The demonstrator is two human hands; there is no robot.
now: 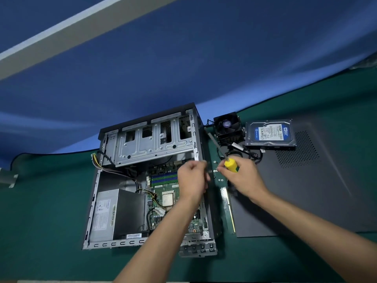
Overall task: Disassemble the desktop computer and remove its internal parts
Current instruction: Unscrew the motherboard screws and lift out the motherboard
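Meanwhile, both hands meet at the right wall of the open case (142, 180), stripping still under way.

Largest first: one case lies open on the green surface (40, 221), its long axis running away from the person; one side panel (306, 190) lies flat to its right. Inside remain one power supply (116, 213) and one motherboard (173, 201). Already out, beyond the hands: one hard drive (270, 132), one cooler fan (227, 125). Beside the case lies one memory stick (228, 209), with several loose screws (214, 171), count unclear. The right hand (244, 178) grips one screwdriver (230, 164), shaft pointing away. The left hand (192, 178), nearer the motherboard, has curled fingers; blurred, so I cannot tell whether they hold anything.
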